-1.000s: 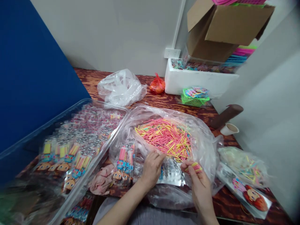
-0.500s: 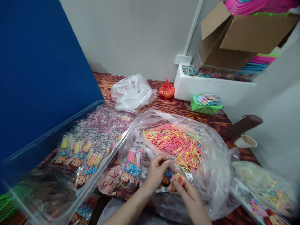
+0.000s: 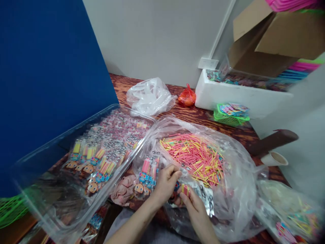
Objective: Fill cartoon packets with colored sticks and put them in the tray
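A plain, pale grey wall [image 3: 157,37] runs behind the surface [image 3: 195,113], smooth and matte. To the right, another pale wall [image 3: 308,135] meets it at a corner, partly hidden by stacked things. A narrow white strip [image 3: 223,25] slants down the back wall in view, ending at a white socket plate [image 3: 208,63] just above the far edge of the surface. A flat, deep blue panel [image 3: 50,84] fills the left side, its slanting edge reaching down to the surface. The surface has reddish-brown wood grain with dark streaks. Light is soft, with a faint shadow low on the back wall beside the panel.
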Motion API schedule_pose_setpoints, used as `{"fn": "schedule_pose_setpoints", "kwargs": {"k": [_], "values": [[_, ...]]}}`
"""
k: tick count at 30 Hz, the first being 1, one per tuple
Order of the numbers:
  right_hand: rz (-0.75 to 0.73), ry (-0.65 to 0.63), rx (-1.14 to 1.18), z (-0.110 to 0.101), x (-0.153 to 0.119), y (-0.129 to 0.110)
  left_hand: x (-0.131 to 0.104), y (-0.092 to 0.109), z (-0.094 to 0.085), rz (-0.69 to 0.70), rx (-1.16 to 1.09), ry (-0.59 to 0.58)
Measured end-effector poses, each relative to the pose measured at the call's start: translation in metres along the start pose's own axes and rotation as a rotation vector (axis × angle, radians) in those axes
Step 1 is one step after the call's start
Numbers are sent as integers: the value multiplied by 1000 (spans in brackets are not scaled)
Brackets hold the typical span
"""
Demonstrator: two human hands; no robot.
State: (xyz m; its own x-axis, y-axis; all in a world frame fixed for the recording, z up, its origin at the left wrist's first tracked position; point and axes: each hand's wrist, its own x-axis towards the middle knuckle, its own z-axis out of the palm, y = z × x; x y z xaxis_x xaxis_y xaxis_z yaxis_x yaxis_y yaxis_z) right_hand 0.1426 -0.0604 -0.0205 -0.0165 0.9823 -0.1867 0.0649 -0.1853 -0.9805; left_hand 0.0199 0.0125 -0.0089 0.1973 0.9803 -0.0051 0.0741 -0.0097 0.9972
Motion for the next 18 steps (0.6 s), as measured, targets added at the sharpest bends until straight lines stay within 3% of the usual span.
{"fn": "schedule_pose_setpoints", "kwargs": {"k": [3,9,13,16,18], "values": [[23,20,57,-1,2,-2,1,-1,-6,18,8,-14],[-22,8,-12,10,8,-10,-6,-8,-7,-180,-153,75],[-41,-30,-53,14,6,-9,-9,-8,-15,-103,-12,99],[4,-71,55,-1,3,-6,-10,-6,-20,-30,65,58],[41,-5,147,-18,4,-7,-11,-5,-22,9,98,8]]}}
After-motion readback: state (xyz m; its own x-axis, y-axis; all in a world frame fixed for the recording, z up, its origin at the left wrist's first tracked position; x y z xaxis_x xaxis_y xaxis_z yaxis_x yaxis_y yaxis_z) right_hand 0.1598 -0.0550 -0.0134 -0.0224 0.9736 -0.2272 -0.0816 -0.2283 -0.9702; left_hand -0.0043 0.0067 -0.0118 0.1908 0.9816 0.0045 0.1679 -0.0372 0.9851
